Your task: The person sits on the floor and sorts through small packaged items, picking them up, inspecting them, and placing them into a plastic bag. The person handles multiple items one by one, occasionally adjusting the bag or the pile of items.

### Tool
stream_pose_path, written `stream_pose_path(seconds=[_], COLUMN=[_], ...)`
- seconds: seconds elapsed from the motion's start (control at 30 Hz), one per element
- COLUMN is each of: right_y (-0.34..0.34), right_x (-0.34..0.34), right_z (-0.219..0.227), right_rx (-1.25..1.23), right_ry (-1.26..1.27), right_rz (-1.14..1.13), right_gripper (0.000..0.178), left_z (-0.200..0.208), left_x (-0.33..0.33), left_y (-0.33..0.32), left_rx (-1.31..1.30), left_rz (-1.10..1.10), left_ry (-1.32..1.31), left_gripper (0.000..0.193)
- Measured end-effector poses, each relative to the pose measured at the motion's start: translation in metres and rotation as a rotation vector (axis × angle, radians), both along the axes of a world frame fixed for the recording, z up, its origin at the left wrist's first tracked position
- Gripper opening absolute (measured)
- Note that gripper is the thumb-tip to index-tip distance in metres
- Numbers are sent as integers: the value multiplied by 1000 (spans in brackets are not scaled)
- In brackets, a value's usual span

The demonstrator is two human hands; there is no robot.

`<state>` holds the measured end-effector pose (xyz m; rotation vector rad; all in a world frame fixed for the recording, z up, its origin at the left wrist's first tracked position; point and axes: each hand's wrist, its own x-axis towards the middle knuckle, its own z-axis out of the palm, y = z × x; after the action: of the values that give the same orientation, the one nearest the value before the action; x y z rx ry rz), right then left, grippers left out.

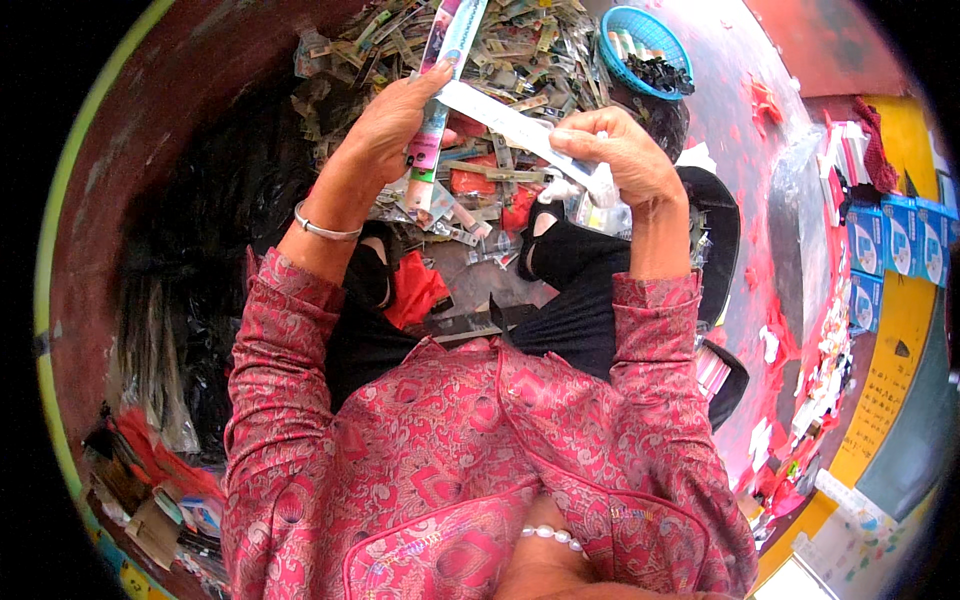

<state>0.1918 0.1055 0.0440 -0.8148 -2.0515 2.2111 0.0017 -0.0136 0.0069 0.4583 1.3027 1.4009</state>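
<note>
My left hand point(396, 122), with a silver bangle at its wrist, is closed round a long narrow printed strip pack point(428, 140) in pink, white and blue. The pack stands nearly upright in the view, over a large heap of small flat packets point(375, 50). A white paper-like strip point(505, 122) stretches slantwise from the pack to my right hand point(625, 150). There, thumb and fingers pinch it, and a crumpled white end hangs below them. Whether the strip is stuck to the pack is hidden by my left thumb.
A blue plastic basket point(640, 50) with rolled pieces and black bits stands beyond the heap, to the right. Black plastic sheeting point(200, 220) lies at left. Red scraps point(415, 290) lie between my feet. Blue boxes point(900, 240) and a littered edge are at far right.
</note>
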Motion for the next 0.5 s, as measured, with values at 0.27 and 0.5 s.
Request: stream_pose_path(seconds=[0.27,0.5], right_y=[-17,-48], right_x=[-16,-36], right_z=[-9,-26], right_rx=[38,608], right_ry=[202,148], right_rz=[-308,-531], right_gripper=[21,20], left_z=[-15,-20], left_x=[-17,10], left_y=[8,11], left_rx=[262,215], left_rz=[-35,25], left_ry=[-606,-496], left_gripper=[85,40])
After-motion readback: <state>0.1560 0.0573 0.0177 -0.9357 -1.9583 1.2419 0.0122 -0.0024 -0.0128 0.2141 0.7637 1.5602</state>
